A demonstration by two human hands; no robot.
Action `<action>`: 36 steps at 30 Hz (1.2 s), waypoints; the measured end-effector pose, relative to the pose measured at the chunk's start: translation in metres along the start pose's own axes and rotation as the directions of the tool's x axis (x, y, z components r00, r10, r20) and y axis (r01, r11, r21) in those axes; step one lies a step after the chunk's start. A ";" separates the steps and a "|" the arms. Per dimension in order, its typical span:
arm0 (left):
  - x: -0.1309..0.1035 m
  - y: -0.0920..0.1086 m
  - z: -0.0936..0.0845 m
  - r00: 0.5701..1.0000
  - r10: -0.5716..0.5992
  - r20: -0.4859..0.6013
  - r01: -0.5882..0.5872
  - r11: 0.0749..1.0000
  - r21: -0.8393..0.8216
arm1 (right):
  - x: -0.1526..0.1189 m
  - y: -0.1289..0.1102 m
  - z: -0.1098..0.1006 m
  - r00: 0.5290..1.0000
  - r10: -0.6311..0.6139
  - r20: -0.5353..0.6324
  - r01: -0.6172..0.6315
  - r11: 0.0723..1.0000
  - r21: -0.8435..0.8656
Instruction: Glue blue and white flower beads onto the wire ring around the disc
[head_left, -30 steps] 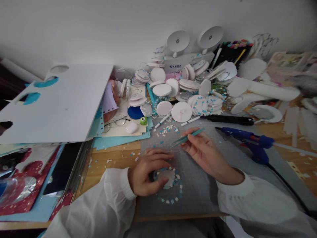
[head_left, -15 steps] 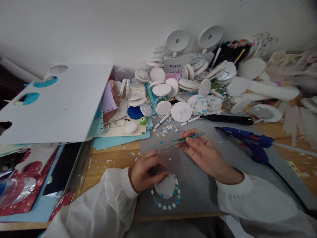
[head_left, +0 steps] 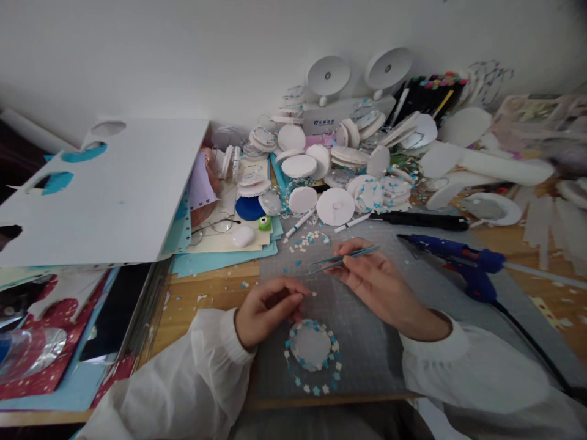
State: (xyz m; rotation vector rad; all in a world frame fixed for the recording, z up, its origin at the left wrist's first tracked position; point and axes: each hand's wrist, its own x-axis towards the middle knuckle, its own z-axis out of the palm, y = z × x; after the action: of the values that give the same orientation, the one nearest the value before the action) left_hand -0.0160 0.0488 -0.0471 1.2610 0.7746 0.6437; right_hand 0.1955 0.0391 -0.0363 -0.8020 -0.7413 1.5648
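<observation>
My right hand holds a pair of teal tweezers between thumb and fingers, their tips pointing left over the mat. My left hand is curled, thumb and forefinger drawn together; whether something thin is between them I cannot make out. Its lower fingertips are at the upper edge of a round white disc. Around the disc runs a looped garland of small white and blue flower shapes, lying on the grey cutting mat. One tiny white flower lies just beyond my left fingertips.
Loose little flowers lie scattered at the mat's back edge. Behind them pile up many white foam discs. A blue glue gun with its cord rests at right. A large white board covers papers at left; glasses lie beside it.
The disc and its garland have shifted slightly right and turned a little. My left hand has drawn back off the disc's face, its fingers closing. My right hand with the tweezers stays almost still.
</observation>
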 end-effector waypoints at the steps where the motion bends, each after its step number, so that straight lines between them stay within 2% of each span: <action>1: 0.001 0.001 -0.001 0.998 -0.011 -0.055 0.008 0.997 -0.070 | -0.001 0.000 0.001 1.000 -0.007 0.022 0.008 1.000 -0.022; 4: 0.003 0.002 -0.003 0.983 0.002 -0.185 -0.034 0.985 -0.171 | -0.003 0.002 0.003 0.994 -0.022 0.109 0.033 0.995 -0.098; 7: 0.004 0.002 -0.003 0.976 -0.043 -0.212 -0.004 0.977 -0.214 | -0.005 0.006 0.003 0.984 -0.013 0.176 0.041 0.987 -0.155; 12: 0.005 0.000 0.001 0.976 -0.155 -0.150 0.080 0.907 -0.414 | -0.006 0.008 0.001 0.976 -0.022 0.219 0.077 0.966 -0.248; 15: 0.005 0.000 0.002 0.984 -0.172 -0.054 0.115 0.827 -0.551 | -0.007 0.009 0.001 0.974 -0.008 0.228 0.066 0.966 -0.250; 19: 0.004 0.002 0.002 0.987 -0.160 0.030 0.143 0.758 -0.636 | -0.008 0.011 0.002 0.971 0.054 0.233 -0.003 0.976 -0.216; 22: 0.004 0.003 0.002 0.987 -0.151 0.046 0.143 0.735 -0.663 | -0.008 0.012 0.003 0.967 0.087 0.240 -0.045 0.984 -0.174; 29: 0.006 0.003 0.000 0.985 -0.157 0.066 0.157 0.691 -0.706 | -0.004 0.013 0.009 0.963 0.087 0.255 -0.049 0.987 -0.150; 32: 0.006 0.001 0.000 0.988 -0.150 0.047 0.136 0.664 -0.735 | -0.005 0.014 0.010 0.967 0.065 0.246 -0.032 0.990 -0.139; 36: 0.005 0.004 0.000 0.992 -0.124 0.018 0.098 0.682 -0.725 | -0.007 0.016 0.009 0.972 0.050 0.228 -0.015 0.988 -0.154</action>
State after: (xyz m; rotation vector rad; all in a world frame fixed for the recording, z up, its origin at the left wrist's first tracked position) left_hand -0.0125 0.0537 -0.0445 0.4581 0.5221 0.7698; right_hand 0.1799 0.0298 -0.0437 -0.7514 -1.0315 1.6647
